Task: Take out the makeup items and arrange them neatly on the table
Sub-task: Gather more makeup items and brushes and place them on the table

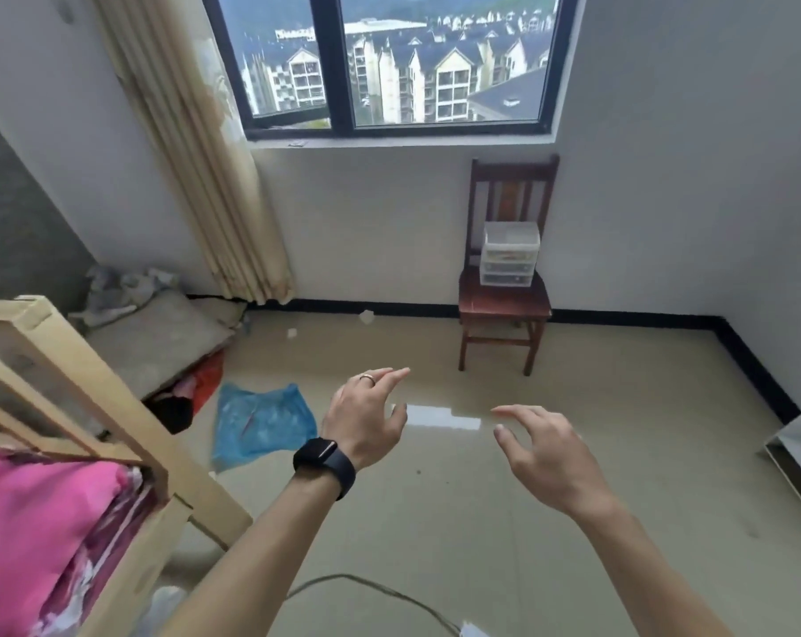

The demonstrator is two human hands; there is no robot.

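Left hand point(366, 420), right hand point(545, 457) empty, fingers spread; I'd next walk to the clear plastic drawer box point(508, 255) on the brown wooden chair point(504, 308).

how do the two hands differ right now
The left hand wears a black watch and a ring; the right hand wears neither. The left hand sits higher in the picture than the right hand. Both are open and hold nothing.

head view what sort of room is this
Likely a bedroom, high up: a bed frame with pink bedding, a curtain beside a window over apartment blocks, and a chair by the wall.
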